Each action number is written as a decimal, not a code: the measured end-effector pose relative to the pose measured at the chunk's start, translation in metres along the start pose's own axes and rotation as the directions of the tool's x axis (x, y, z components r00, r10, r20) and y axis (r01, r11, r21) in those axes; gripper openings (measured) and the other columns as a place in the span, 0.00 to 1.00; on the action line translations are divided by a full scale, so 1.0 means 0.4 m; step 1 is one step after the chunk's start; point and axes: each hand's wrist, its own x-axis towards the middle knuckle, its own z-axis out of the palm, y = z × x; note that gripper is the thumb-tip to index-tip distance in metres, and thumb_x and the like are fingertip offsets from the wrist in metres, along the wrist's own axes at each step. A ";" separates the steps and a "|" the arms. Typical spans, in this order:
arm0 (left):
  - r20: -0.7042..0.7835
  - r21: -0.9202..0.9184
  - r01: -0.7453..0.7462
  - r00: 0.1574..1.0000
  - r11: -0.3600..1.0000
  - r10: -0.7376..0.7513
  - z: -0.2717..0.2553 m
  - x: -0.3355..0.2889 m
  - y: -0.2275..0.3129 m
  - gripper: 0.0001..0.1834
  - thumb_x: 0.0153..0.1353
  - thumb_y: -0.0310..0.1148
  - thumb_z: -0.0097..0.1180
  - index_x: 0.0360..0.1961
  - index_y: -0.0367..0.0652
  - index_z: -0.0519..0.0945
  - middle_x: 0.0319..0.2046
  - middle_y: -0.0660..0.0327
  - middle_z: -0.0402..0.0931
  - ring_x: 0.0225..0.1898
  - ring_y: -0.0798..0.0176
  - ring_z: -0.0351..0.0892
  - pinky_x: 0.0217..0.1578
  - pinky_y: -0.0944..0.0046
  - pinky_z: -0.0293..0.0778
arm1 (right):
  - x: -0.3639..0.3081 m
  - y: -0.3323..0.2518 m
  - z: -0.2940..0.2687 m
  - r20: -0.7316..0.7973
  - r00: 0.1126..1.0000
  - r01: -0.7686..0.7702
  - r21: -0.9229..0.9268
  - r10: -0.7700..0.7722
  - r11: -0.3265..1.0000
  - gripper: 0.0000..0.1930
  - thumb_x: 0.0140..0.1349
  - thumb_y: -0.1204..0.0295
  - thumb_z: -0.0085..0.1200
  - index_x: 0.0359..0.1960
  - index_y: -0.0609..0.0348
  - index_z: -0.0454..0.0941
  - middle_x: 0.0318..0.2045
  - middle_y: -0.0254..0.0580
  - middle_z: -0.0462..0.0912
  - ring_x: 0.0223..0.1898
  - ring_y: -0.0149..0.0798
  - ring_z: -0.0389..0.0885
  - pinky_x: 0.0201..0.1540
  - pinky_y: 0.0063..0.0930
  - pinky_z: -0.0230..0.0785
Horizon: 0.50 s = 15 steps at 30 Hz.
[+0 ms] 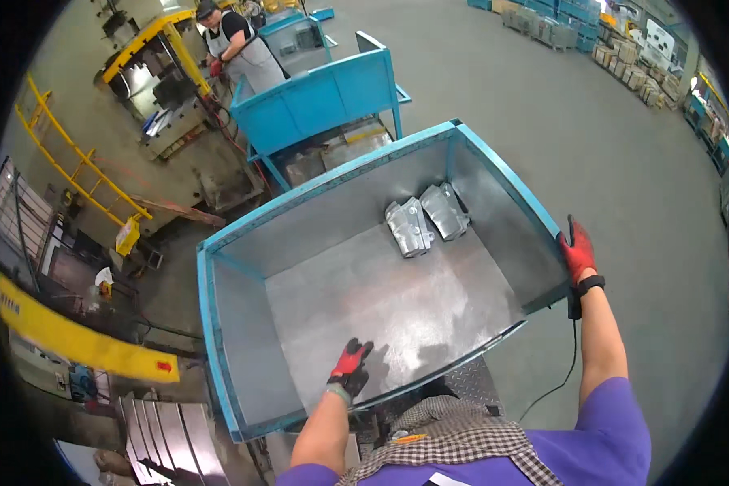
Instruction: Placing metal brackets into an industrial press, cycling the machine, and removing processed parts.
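Note:
A large blue-framed metal bin stands in front of me. Two shaped grey sheet-metal parts lie side by side near its far right corner: the left part and the right part. My left hand, in a red and black glove, hovers inside the near side of the bin, fingers apart and holding nothing. In a matching glove, my right hand is at the outside of the bin's right rim. Its fingers stretch out, and the thumb seems to touch the rim.
Another blue bin stands beyond mine, with a person in an apron beside it at a press. A yellow ladder and a yellow beam are at left. A black cable hangs by my right arm.

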 end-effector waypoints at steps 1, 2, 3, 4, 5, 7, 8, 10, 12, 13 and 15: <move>0.034 0.032 -0.042 0.999 0.999 0.041 0.005 0.086 0.022 0.37 0.55 0.21 0.50 0.67 0.50 0.57 0.67 0.58 0.53 0.67 0.56 0.55 0.61 0.57 0.59 | 0.032 0.008 0.032 0.090 0.995 -0.050 0.015 0.048 0.999 0.34 0.59 0.52 0.49 0.64 0.55 0.59 0.59 0.53 0.67 0.60 0.55 0.65 0.62 0.42 0.57; 0.072 0.028 -0.030 0.997 0.999 0.028 0.044 0.165 0.097 0.41 0.50 0.16 0.48 0.67 0.53 0.58 0.68 0.57 0.48 0.68 0.56 0.53 0.62 0.58 0.58 | 0.050 0.036 0.063 0.172 0.978 -0.119 0.014 0.115 0.993 0.35 0.58 0.52 0.50 0.64 0.55 0.59 0.59 0.53 0.68 0.59 0.55 0.66 0.61 0.42 0.58; 0.108 0.026 -0.021 0.994 0.999 0.018 0.082 0.235 0.179 0.45 0.45 0.11 0.47 0.66 0.55 0.59 0.70 0.56 0.43 0.69 0.56 0.51 0.63 0.59 0.57 | 0.062 0.060 0.085 0.248 0.952 -0.188 0.012 0.179 0.982 0.36 0.58 0.52 0.50 0.65 0.55 0.58 0.59 0.54 0.68 0.58 0.55 0.67 0.60 0.42 0.59; 0.093 0.017 -0.036 0.995 0.999 0.035 0.103 0.317 0.200 0.44 0.44 0.16 0.49 0.66 0.53 0.58 0.70 0.55 0.43 0.69 0.55 0.50 0.64 0.58 0.56 | 0.056 -0.014 0.080 0.210 0.964 -0.137 -0.136 0.164 0.981 0.37 0.56 0.52 0.52 0.65 0.57 0.57 0.56 0.54 0.70 0.55 0.55 0.70 0.57 0.41 0.63; 0.053 0.012 -0.050 0.997 0.999 0.050 0.125 0.411 0.217 0.44 0.43 0.21 0.51 0.67 0.50 0.56 0.69 0.53 0.43 0.69 0.54 0.49 0.64 0.58 0.54 | 0.061 -0.043 0.071 0.216 0.964 -0.124 -0.154 0.156 0.980 0.37 0.56 0.53 0.52 0.65 0.57 0.57 0.54 0.54 0.71 0.54 0.54 0.70 0.56 0.41 0.63; -0.046 0.014 -0.059 0.997 0.998 0.059 0.180 0.598 0.239 0.47 0.42 0.31 0.56 0.67 0.45 0.52 0.69 0.50 0.43 0.69 0.52 0.47 0.65 0.57 0.51 | 0.064 -0.055 0.067 0.227 0.962 -0.110 -0.192 0.154 0.975 0.38 0.55 0.55 0.54 0.65 0.58 0.57 0.52 0.54 0.72 0.53 0.54 0.71 0.55 0.42 0.64; -0.115 0.015 -0.056 0.992 0.998 0.057 0.201 0.695 0.245 0.49 0.41 0.36 0.58 0.67 0.43 0.50 0.69 0.49 0.43 0.69 0.51 0.46 0.66 0.57 0.50 | 0.065 -0.052 0.073 0.193 0.976 -0.067 -0.188 0.103 0.980 0.38 0.54 0.56 0.55 0.64 0.58 0.57 0.52 0.55 0.72 0.53 0.55 0.71 0.55 0.42 0.64; -0.275 0.025 -0.036 0.961 0.999 0.041 0.229 0.862 0.237 0.56 0.40 0.46 0.62 0.67 0.38 0.46 0.69 0.46 0.44 0.70 0.48 0.44 0.67 0.56 0.47 | 0.065 -0.036 0.094 0.127 0.992 0.024 -0.184 -0.001 0.983 0.38 0.52 0.59 0.58 0.64 0.59 0.58 0.50 0.55 0.72 0.52 0.55 0.72 0.54 0.42 0.65; -0.436 0.059 -0.004 0.900 0.998 0.029 0.241 0.994 0.226 0.64 0.38 0.56 0.67 0.67 0.33 0.43 0.68 0.43 0.44 0.70 0.46 0.42 0.68 0.55 0.45 | 0.073 -0.047 0.105 0.123 0.992 0.025 -0.165 -0.005 0.986 0.39 0.50 0.62 0.59 0.64 0.58 0.58 0.50 0.55 0.72 0.52 0.55 0.71 0.55 0.42 0.64; -0.477 0.088 0.012 0.878 0.996 0.031 0.249 1.050 0.221 0.69 0.37 0.61 0.69 0.68 0.30 0.41 0.68 0.42 0.44 0.70 0.45 0.41 0.68 0.55 0.43 | 0.075 -0.054 0.107 0.122 0.993 0.023 -0.165 -0.003 0.986 0.39 0.49 0.64 0.60 0.64 0.58 0.58 0.50 0.54 0.72 0.52 0.55 0.71 0.55 0.42 0.64; -0.494 0.225 0.046 0.866 0.973 0.073 0.285 1.125 0.239 0.68 0.38 0.61 0.68 0.68 0.30 0.41 0.68 0.42 0.44 0.70 0.44 0.42 0.68 0.55 0.43 | 0.073 -0.043 0.111 0.107 0.994 0.022 -0.188 -0.002 0.982 0.39 0.47 0.67 0.60 0.64 0.58 0.58 0.50 0.54 0.72 0.52 0.56 0.71 0.56 0.41 0.64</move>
